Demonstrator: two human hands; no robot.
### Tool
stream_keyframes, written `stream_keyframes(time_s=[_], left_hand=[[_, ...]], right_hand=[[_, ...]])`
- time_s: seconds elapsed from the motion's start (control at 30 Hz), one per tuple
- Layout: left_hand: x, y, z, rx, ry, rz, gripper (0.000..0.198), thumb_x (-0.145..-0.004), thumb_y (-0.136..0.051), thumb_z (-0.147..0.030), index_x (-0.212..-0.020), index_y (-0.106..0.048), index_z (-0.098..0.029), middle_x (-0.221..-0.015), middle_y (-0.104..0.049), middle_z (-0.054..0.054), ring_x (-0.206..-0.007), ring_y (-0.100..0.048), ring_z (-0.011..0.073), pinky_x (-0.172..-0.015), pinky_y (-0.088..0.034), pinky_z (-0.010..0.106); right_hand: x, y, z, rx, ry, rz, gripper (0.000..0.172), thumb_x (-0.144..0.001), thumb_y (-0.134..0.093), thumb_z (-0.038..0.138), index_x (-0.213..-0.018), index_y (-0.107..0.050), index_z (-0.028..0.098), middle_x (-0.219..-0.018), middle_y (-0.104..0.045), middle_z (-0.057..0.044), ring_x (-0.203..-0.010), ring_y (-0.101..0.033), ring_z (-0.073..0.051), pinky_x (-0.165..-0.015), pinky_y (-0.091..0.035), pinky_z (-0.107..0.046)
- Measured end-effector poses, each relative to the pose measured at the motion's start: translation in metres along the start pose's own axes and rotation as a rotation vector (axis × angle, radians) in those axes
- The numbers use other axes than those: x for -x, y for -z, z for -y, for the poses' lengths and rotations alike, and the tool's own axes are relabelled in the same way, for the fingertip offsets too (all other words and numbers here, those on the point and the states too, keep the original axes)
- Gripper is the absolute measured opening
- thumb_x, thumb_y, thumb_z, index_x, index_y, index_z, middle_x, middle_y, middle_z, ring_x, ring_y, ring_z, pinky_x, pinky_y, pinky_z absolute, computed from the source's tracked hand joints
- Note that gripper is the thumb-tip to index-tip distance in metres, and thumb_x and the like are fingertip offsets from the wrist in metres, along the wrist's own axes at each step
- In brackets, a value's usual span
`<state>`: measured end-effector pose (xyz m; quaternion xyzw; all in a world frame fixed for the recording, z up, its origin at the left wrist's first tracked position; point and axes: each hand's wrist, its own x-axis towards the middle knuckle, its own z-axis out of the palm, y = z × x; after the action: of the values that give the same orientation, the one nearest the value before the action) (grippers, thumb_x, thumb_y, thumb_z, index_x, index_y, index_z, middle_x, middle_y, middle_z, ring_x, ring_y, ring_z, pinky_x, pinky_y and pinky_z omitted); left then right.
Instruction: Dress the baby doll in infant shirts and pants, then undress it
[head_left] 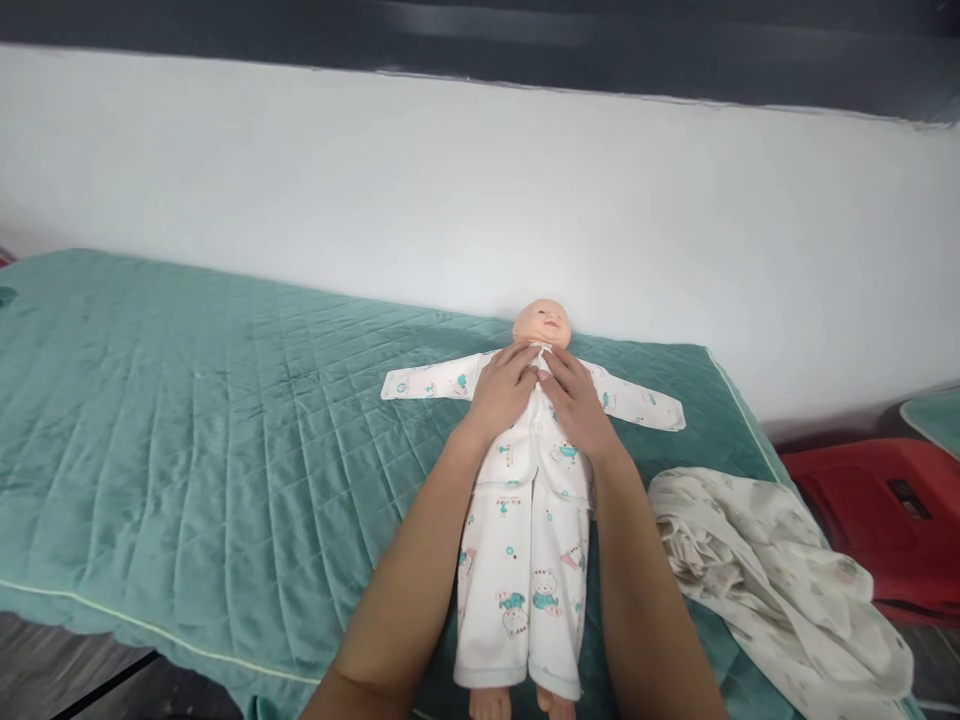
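Note:
A baby doll (541, 322) lies on its back, its head toward the wall and its bare feet toward me. It wears a white printed long-sleeved baby shirt (536, 450) and matching trousers (521, 590). The shirt's sleeves lie spread out to both sides. My left hand (504, 392) and my right hand (574, 398) meet on the doll's chest, just below the neck. Their fingers close on the two front edges of the shirt near the collar, thumbs almost touching. Whatever lies right under the fingertips is hidden.
A green quilted cover (247, 430) spreads under the doll, reaching to the white wall (420, 190). On the right lies a crumpled pale printed cloth (780, 580). Beyond the cover's right edge stands a red plastic chair (862, 500).

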<state>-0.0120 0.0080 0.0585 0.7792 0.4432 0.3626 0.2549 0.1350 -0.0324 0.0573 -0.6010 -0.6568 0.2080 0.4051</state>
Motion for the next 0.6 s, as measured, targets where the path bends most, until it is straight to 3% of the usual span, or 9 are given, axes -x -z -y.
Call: stream_keyframes(time_s=[0.2, 0.6], left_hand=[[0.0023, 0.0019, -0.0022, 0.020, 0.016, -0.001, 0.043, -0.098, -0.041, -0.026, -0.136, -0.061, -0.024, -0.152, -0.052, 0.004, -0.142, -0.044, 0.0218, -0.122, -0.033, 0.041], [0.0013, 0.0008, -0.0028, 0.065, 0.028, -0.035, 0.039, -0.095, -0.046, -0.023, -0.131, -0.061, -0.019, -0.146, -0.057, 0.008, -0.140, -0.047, 0.0234, -0.121, -0.034, 0.043]], right_hand=[[0.0011, 0.0015, 0.0059, 0.020, -0.003, -0.011, 0.057, -0.097, -0.045, 0.048, -0.149, -0.047, 0.026, -0.156, -0.044, -0.007, -0.146, -0.035, -0.027, -0.122, -0.026, -0.051], [0.0004, -0.0021, 0.0006, 0.188, 0.058, -0.050, 0.048, -0.100, -0.041, 0.048, -0.139, -0.058, 0.026, -0.152, -0.050, -0.009, -0.143, -0.041, -0.030, -0.118, -0.033, -0.055]])
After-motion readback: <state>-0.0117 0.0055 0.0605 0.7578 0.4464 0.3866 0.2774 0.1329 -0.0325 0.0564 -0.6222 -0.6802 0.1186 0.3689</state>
